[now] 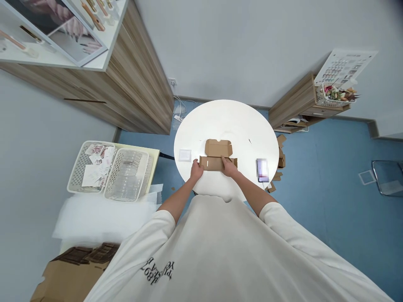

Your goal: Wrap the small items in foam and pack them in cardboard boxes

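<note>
Left to right: two white baskets stood beside the round bench; a small white pad lay on it; the left hand gripped the left end of the flat cardboard box; the right hand pressed its front flap with fingers curled; a phone lay rightmost.

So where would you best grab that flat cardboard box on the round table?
Probably by the two short ends of the box's near panel, coming from the near edge, as the left hand and right hand do: it lies flat and unfolded, so only edges offer a grip.
</note>
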Action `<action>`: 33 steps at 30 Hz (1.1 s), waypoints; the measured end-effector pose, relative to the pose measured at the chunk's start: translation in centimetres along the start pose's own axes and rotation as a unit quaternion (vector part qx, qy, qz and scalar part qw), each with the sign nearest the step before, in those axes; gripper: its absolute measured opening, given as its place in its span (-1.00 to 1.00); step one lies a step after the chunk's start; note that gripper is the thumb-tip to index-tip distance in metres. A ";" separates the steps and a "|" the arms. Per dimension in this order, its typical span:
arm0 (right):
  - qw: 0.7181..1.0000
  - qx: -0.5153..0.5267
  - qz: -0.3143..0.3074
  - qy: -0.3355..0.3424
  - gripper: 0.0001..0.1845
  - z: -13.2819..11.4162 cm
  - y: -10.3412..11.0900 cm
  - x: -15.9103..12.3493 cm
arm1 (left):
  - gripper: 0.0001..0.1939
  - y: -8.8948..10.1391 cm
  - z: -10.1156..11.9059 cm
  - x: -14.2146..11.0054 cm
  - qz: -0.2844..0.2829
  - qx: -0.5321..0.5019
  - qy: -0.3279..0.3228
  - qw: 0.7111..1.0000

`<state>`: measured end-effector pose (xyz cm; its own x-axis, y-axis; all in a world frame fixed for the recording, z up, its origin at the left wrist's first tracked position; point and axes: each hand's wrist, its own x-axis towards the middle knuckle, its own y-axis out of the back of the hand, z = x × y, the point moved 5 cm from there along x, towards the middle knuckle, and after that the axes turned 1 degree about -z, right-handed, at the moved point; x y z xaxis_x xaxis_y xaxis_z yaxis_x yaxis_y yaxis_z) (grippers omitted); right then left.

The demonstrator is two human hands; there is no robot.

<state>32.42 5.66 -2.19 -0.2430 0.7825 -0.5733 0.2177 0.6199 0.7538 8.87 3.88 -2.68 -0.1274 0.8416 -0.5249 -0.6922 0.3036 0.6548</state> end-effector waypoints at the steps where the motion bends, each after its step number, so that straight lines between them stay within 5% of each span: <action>1: 1.000 -0.001 0.000 0.001 0.13 0.0 0.0 0.0 | -0.48 -0.5 -0.2 0.6 -0.034 -0.022 0.011 0.999; 6: 1.000 -0.003 -0.006 -0.010 0.14 -0.1 -0.2 0.1 | -0.60 -1.8 1.2 1.6 -0.081 -0.075 -0.017 0.994; 17: 1.000 -0.004 -0.027 -0.013 0.13 -0.3 0.1 0.2 | -0.44 -2.7 3.5 0.1 -0.091 -0.048 -0.129 0.986; 33: 0.999 0.017 -0.033 -0.019 0.14 -0.5 0.3 -0.2 | -0.56 -2.0 3.9 -0.7 -0.117 0.208 -0.180 0.954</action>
<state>32.03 5.62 -1.67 -0.2220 0.7409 -0.6339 0.2341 0.6716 0.7030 13.11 4.46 -1.48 0.2994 0.8056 -0.5112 -0.3203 0.5895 0.7415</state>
